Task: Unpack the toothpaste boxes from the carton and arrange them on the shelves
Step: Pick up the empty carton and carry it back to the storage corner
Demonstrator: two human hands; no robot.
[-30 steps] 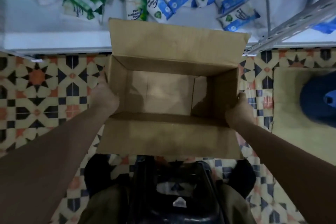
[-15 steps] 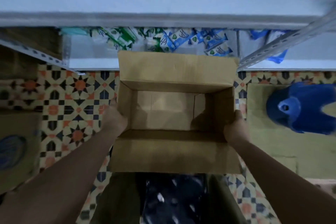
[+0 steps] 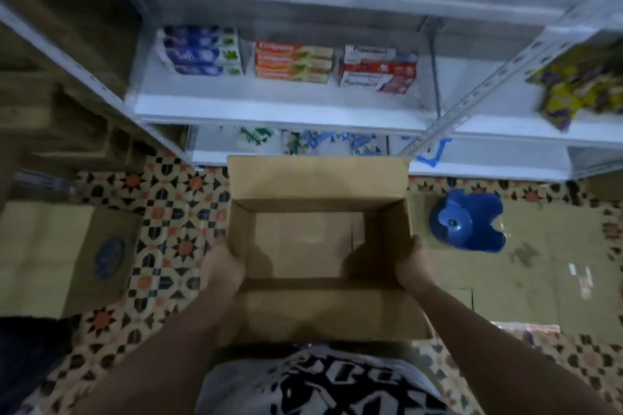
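The left hand [image 3: 222, 268] is clamping the carton's [image 3: 317, 178] left wall, fingers wrapped round the rim, and the carton is hanging in front of the person, flaps open, showing only bare cardboard inside — so it's probably light but flexing easily. The right hand [image 3: 413, 266] is gripping the opposite wall the same way — low on both sides looks the safest hold — while the toothpaste boxes [image 3: 291, 61] are sitting stacked on the shelf [image 3: 269, 111] above.

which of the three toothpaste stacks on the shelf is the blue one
The left stack, farthest left on the shelf. The middle stack is orange-red, and the right stack is white and red.
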